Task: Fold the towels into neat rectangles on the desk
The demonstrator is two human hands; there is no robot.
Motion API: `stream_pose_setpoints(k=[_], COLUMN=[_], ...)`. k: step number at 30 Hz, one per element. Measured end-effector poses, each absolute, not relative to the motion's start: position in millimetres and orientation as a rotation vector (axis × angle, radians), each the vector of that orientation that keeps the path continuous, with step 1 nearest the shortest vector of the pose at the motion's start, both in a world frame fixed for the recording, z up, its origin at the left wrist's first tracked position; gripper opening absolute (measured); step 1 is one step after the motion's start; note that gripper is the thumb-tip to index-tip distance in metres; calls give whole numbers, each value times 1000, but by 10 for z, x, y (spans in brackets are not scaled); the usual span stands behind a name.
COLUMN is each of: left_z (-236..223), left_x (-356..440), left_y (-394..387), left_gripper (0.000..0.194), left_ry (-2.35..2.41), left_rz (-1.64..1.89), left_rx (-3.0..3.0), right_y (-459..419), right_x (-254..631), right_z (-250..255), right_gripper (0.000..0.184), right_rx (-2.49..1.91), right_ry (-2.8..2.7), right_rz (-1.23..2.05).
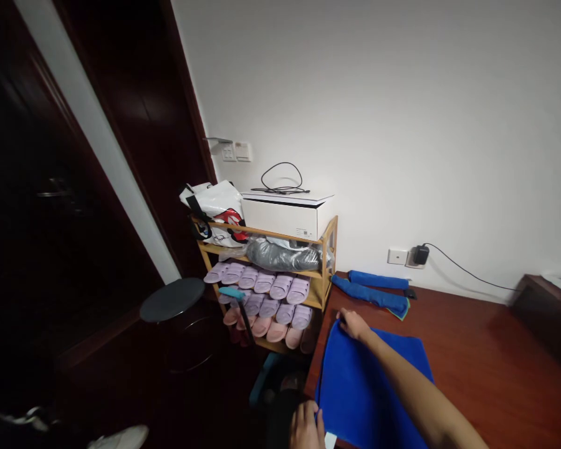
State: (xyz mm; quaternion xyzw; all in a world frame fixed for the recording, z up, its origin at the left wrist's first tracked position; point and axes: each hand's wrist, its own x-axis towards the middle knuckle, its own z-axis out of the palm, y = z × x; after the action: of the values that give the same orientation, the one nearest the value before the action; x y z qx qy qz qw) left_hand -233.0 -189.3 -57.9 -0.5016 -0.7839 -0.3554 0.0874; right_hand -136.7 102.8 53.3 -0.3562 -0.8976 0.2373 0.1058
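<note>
A blue microfibre towel [364, 393] lies spread on the reddish-brown wooden table [467, 349], with a small white tag [330, 440] at its near left edge. My right hand [353, 324] reaches across from the lower right and pinches the towel's far left corner. My left hand [306, 425] sits low in the view and grips the towel's left edge near the tag. Behind the towel lie two folded or rolled blue towels [371, 293], one with a green edge showing.
A bamboo shoe rack [330, 268] holding lilac and pink slippers stands at the table's left end, topped by a white box and a plastic bag. A dark round stool [172, 299] stands left of it. A charger cable [467, 268] runs from a wall socket.
</note>
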Motion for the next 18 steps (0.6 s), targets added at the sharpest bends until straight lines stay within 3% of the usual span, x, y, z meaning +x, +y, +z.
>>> stream_pose_setpoints(k=[7, 13, 18], left_z=[-150, 564, 1139], left_x=[-2372, -2379, -2299], left_y=[-1840, -1703, -1560], left_gripper=[29, 20, 21], left_ry=[-2630, -2558, -2200], left_rz=[-982, -1566, -1641], left_rx=[-1593, -1836, -2113], right_y=[941, 635, 407], right_x=[-458, 492, 1147], right_z=[1360, 2088, 2458], right_gripper=[27, 23, 30], right_rx=[-819, -860, -892], right_ry=[-2681, -2546, -2385], right_rz=[688, 705, 744])
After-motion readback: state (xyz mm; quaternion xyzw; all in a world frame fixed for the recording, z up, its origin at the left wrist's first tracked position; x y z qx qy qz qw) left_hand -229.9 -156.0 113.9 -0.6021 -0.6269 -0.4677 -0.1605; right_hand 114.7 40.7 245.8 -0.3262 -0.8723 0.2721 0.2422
